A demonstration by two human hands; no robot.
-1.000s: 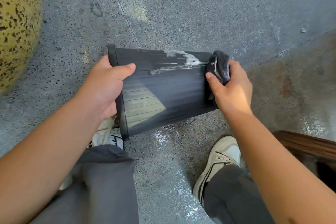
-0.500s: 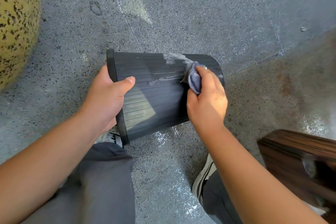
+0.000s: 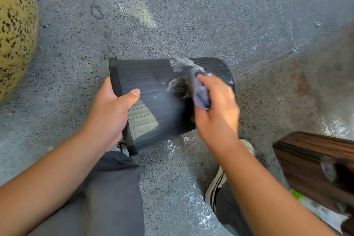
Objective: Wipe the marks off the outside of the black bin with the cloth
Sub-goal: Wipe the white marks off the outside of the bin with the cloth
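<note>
left hand (image 3: 109, 113) grips ribbed black bin (image 3: 153, 82) – right hand (image 3: 216, 109) clutches crumpled cloth (image 3: 199, 92).

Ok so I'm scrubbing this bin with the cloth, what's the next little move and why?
Probably slide the cloth in your right hand up and away over the whitish smear near the far edge of the black bin: it is uncleaned, and your left hand already steadies the rim.
</note>
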